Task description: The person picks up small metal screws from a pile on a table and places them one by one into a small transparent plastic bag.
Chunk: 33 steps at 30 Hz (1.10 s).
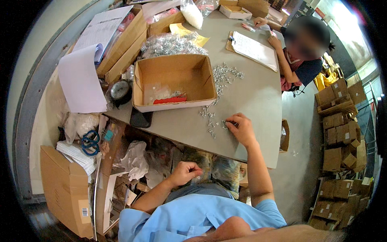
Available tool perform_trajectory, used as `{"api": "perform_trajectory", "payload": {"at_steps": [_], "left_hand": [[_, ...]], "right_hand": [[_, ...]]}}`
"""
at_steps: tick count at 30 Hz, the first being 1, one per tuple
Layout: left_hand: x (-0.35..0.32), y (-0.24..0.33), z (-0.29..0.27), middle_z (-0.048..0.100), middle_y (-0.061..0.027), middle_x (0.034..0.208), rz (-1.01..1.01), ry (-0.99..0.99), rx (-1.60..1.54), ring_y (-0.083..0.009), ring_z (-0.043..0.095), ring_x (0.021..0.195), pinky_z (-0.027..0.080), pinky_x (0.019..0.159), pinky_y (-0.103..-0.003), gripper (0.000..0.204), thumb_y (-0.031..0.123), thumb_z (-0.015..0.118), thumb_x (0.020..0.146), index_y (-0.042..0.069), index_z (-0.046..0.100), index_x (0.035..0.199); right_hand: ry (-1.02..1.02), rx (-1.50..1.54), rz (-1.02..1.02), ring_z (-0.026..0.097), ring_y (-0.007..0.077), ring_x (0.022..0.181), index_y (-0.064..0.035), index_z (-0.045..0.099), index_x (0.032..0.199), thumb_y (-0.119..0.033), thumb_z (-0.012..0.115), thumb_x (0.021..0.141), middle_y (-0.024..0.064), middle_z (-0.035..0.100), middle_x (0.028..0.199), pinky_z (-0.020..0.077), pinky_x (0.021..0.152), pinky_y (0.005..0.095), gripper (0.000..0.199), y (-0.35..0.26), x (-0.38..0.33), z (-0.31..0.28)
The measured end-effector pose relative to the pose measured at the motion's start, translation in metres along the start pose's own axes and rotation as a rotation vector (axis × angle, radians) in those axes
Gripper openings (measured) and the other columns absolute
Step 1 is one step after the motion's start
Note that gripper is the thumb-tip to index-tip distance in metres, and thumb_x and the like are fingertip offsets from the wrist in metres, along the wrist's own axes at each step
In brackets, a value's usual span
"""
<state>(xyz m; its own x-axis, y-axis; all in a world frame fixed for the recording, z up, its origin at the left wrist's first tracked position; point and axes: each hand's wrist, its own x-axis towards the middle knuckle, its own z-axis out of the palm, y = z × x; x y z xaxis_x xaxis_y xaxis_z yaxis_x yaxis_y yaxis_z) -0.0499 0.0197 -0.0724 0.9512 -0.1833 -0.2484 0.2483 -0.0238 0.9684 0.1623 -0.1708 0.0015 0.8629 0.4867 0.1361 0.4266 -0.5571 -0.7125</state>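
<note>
Small silver screws (221, 78) lie scattered on the grey table, running down the right side of an open cardboard box (175, 66). At the near end of this trail, my right hand (240, 128) has its fingers bent in a pinch at a few screws (224, 124); the fingertips partly hide them. Over my lap, off the table's front edge, my left hand (184, 173) is closed, with a tiny pale piece showing at its fingers that is too small to name. Inside the box are a red piece (171, 99) and some small clear bits.
Bags of metal parts (171, 45) lie behind the box. A black phone (141, 117) and a round dark object (119, 91) are left of it. Across the table (254, 92), a person (300, 52) handles small items near a clipboard (254, 49). Blue-handled scissors (90, 142) hang at the left.
</note>
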Motion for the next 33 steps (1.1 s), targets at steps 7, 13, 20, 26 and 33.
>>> {"api": "perform_trajectory", "payload": {"at_steps": [7,13,20,26,33], "left_hand": [[0.005,-0.034,0.016,0.064,-0.0041,0.075,0.053,0.017,-0.009,-0.0133,0.058,0.070,0.048,0.067,-0.028,0.013,0.014,0.072,0.080,0.002,0.067,0.083],[0.015,-0.062,0.021,0.066,-0.0079,0.098,0.141,-0.117,0.030,-0.0164,0.061,0.087,0.049,0.079,-0.031,0.015,0.015,0.070,0.082,0.001,0.064,0.079],[0.032,-0.087,0.048,0.066,-0.0084,0.099,-0.122,-0.380,-0.118,-0.0142,0.059,0.087,0.047,0.079,-0.031,0.024,0.019,0.072,0.080,0.000,0.059,0.085],[0.049,-0.084,0.069,0.065,-0.0084,0.093,-0.092,-0.515,-0.074,-0.0183,0.057,0.085,0.046,0.076,-0.033,0.040,0.027,0.077,0.074,0.002,0.061,0.100],[0.056,-0.066,0.079,0.063,-0.0100,0.084,0.057,-0.236,-0.039,-0.0208,0.057,0.081,0.046,0.071,-0.035,0.036,0.032,0.078,0.072,0.005,0.059,0.085]], "right_hand": [[-0.014,-0.033,0.030,0.062,0.0289,0.075,-0.0015,0.069,0.088,-0.010,0.067,0.077,0.0153,0.063,0.090,0.0502,0.069,0.0347,0.014,0.000,0.002,0.001],[0.030,-0.063,0.071,0.062,0.0296,0.076,-0.0020,0.068,0.087,-0.008,0.066,0.076,0.0150,0.062,0.088,0.0494,0.070,0.0352,0.013,0.010,0.001,-0.002],[0.006,-0.111,0.165,0.062,0.0306,0.077,-0.0028,0.068,0.088,-0.007,0.066,0.076,0.0152,0.063,0.090,0.0498,0.070,0.0358,0.013,0.008,-0.030,-0.013],[-0.117,-0.074,0.071,0.062,0.0243,0.072,-0.0008,0.068,0.087,-0.004,0.067,0.076,0.0119,0.062,0.088,0.0512,0.065,0.0317,0.012,-0.006,-0.073,-0.017],[-0.397,0.002,0.070,0.062,0.0307,0.078,-0.0022,0.067,0.093,-0.009,0.066,0.078,0.0141,0.062,0.093,0.0505,0.070,0.0365,0.017,-0.019,-0.063,-0.020]]}}
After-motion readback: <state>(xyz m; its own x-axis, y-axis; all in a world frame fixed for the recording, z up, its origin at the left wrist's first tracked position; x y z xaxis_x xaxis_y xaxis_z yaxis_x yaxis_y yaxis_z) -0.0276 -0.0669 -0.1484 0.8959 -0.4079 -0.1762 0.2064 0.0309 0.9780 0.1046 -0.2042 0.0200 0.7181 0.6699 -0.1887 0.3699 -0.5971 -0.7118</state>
